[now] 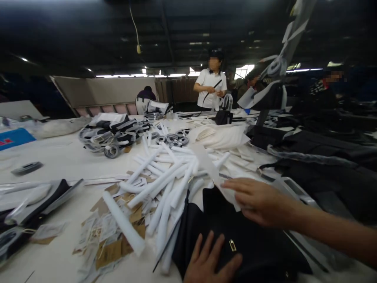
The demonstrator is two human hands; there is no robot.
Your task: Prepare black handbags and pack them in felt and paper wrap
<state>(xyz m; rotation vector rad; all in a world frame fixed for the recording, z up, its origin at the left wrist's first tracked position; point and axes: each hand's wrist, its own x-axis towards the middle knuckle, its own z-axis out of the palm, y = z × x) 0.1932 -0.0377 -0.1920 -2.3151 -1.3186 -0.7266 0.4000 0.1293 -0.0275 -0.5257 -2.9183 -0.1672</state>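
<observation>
My left hand (210, 259) lies with its fingers spread on a black bag (203, 224) that has a small gold-coloured metal fitting (232, 245). Above the bag's far edge, my right hand (262, 200) is closed on a thin, translucent white sheet (207, 163), gripping it between thumb and fingers. The sheet reaches away from me over the pile. Just left of the bag lie several white foam tubes (165, 182), loosely heaped. A thin dark cord runs down the bag's left side.
Paper tags in clear packets (108, 236) lie front left. Wrapped straps (114, 133) and grey coils (172, 138) sit further back. A white cloth (218, 133) lies behind the tubes, and black material (318, 149) covers the right. A co-worker (210, 86) stands across the table.
</observation>
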